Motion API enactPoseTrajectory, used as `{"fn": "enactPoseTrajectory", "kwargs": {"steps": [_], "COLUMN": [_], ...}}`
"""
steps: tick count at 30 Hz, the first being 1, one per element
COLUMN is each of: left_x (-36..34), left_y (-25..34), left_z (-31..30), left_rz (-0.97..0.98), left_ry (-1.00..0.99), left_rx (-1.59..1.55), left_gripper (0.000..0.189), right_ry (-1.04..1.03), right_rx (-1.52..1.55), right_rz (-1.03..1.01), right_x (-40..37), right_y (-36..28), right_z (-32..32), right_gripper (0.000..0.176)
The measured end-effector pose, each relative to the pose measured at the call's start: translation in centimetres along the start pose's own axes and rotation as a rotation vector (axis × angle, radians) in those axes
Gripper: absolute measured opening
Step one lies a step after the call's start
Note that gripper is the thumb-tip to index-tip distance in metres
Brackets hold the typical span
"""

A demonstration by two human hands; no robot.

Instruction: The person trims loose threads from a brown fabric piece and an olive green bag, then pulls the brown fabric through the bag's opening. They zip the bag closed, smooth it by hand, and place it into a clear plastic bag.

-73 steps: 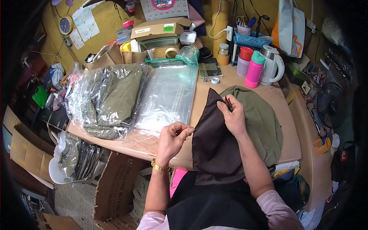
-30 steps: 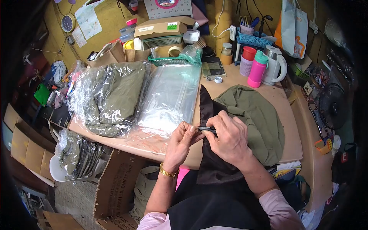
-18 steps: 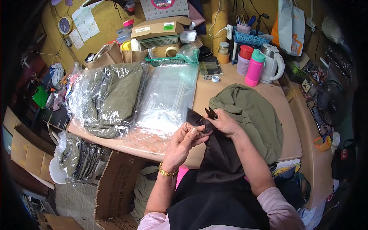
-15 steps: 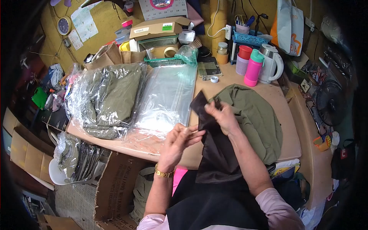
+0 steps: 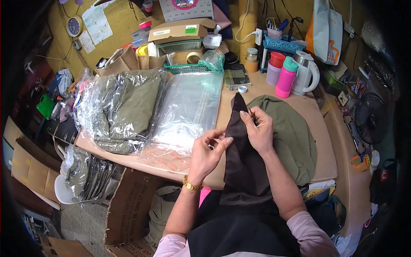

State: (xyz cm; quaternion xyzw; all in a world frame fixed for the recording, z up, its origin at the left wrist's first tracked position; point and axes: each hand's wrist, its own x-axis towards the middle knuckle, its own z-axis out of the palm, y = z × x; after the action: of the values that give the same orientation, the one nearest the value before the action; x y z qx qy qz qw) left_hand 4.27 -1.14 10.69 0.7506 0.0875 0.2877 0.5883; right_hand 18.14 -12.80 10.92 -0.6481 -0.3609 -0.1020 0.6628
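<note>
A dark brown piece of cloth (image 5: 245, 171) hangs from my hands over the table's front edge, its lower end against the black apron. My left hand (image 5: 207, 152) pinches the cloth's left edge between thumb and fingers. Higher up, my right hand (image 5: 259, 130) is closed on the cloth, thumb on top. A small dark object (image 5: 255, 119) shows among the right hand's curled fingers, mostly hidden. Behind that hand, an olive green fabric piece (image 5: 295, 141) lies spread on the table.
Clear plastic bags (image 5: 186, 113) lie flat left of my hands, beside olive garments in plastic (image 5: 128, 107). At the back stand a pink bottle (image 5: 286, 79), a kettle (image 5: 306, 73) and a green basket (image 5: 186, 68). A cardboard box (image 5: 128, 210) sits below the front edge.
The cloth's top corner has swung right and now points up. My right hand has shifted slightly right, and my left thumb has come down on the cloth's edge.
</note>
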Motion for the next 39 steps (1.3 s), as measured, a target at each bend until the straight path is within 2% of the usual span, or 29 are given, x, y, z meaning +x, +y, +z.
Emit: {"fn": "enactPoseTrajectory", "kwargs": {"steps": [3, 8, 10, 17, 19, 20, 22, 24, 26, 29, 32, 39], "left_x": [0.0, -0.9, -1.2, -1.4, -1.2, -1.2, -1.2, -1.4, -1.4, -1.4, -1.5, -1.7], "left_y": [-0.3, -0.5, -0.9, -2.1, -2.7, -2.7, -2.8, -2.9, -3.1, -2.3, -2.8, -1.8], "left_z": [-0.3, -1.0, -1.4, -1.9, -1.7, -1.9, -2.2, -2.4, -2.2, -1.9, -1.9, -1.4], "left_rz": [-0.094, -0.157, -0.205, -0.17, -0.257, -0.256, -0.293, -0.284, -0.263, -0.262, -0.265, -0.246], "left_ry": [0.03, 0.08, 0.114, 0.15, 0.083, 0.086, -0.038, -0.07, -0.086, -0.057, -0.033, -0.026], "left_rx": [-0.034, -0.07, -0.185, -0.212, -0.765, -0.765, -0.963, -0.942, -0.916, -0.89, -0.864, -0.787], "left_gripper": [0.02, 0.019, 0.02, 0.019, 0.017, 0.017, 0.017, 0.018, 0.018, 0.018, 0.019, 0.02], "right_ry": [0.008, -0.018, -0.019, -0.036, -0.035, -0.069, -0.104, -0.018, -0.095, -0.236, -0.304, -0.226], "right_rx": [-0.025, -0.046, -0.041, -0.058, -0.078, -0.113, -0.147, -0.401, -0.457, -0.603, -0.655, -0.661], "right_rz": [-0.019, -0.026, -0.024, -0.034, -0.046, 0.009, 0.064, -0.147, -0.092, -0.367, -0.454, -0.571], "right_x": [-0.1, -0.6, -0.7, -0.9, -1.0, -1.0, -1.0, -1.2, -1.6, -2.3, -3.0, -3.1], "right_y": [0.2, -0.6, -0.8, -0.8, -0.6, -0.3, -0.3, -1.3, -3.5, -6.0, -7.2, -6.2], "right_z": [-0.5, -0.3, -0.2, -0.1, -0.2, -0.4, -0.3, 0.0, -0.7, -1.1, -1.0, 0.0], "right_gripper": [0.032, 0.03, 0.029, 0.026, 0.026, 0.023, 0.021, 0.021, 0.026, 0.031, 0.032, 0.024]}}
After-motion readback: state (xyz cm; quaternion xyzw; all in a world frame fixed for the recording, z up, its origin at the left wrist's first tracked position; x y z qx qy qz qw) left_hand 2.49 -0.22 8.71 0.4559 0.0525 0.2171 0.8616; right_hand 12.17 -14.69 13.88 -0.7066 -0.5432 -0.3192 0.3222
